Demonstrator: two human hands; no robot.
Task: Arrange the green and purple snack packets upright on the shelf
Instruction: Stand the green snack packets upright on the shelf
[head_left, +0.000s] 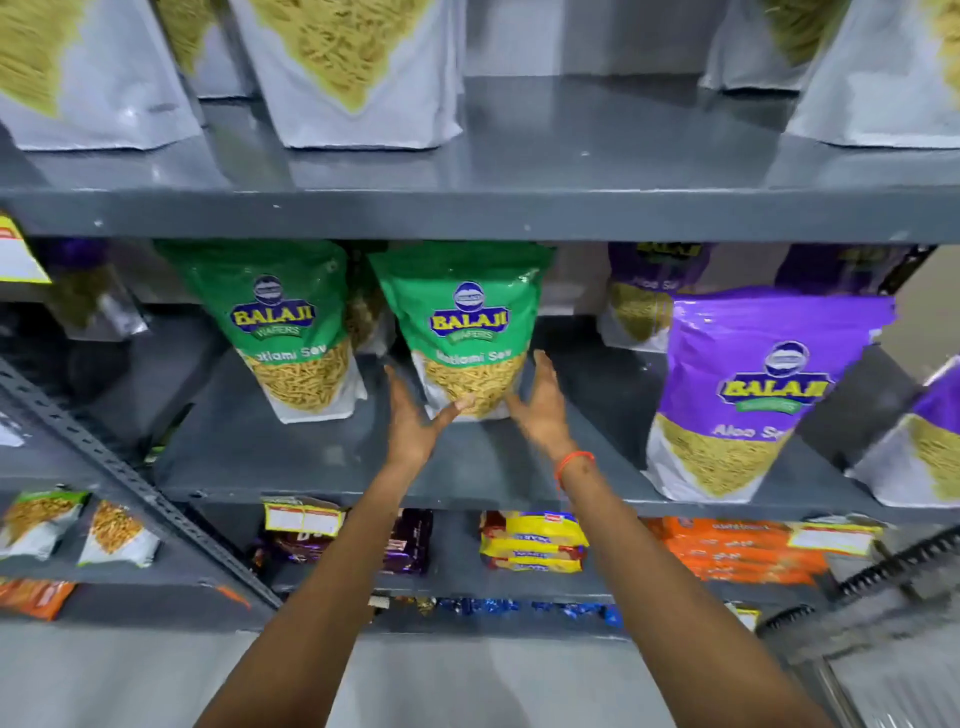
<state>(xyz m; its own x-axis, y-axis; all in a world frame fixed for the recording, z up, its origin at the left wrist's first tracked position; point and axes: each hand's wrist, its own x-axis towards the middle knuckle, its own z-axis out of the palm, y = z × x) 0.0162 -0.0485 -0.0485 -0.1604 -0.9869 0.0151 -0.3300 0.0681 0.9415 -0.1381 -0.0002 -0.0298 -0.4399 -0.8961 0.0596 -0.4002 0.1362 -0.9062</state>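
A: Centre frame, both hands at the middle green packet (465, 332), which stands upright on the grey shelf (311, 457).
B: Left hand (415, 415) open, thumb touching the packet's lower front. Right hand (543, 402) spread beside its right edge, fingers loose, nothing clenched.
A: A second green packet (283, 322) stands just left.
B: Right of frame, a purple packet (753, 395) upright; more purple ones sit behind it.

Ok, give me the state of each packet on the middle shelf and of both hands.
Left green packet: upright, untouched.
Middle green packet: upright, between both hands.
Front purple packet: upright, leaning slightly.
Left hand: open, thumb against the middle packet's base.
Right hand: open, beside that packet.
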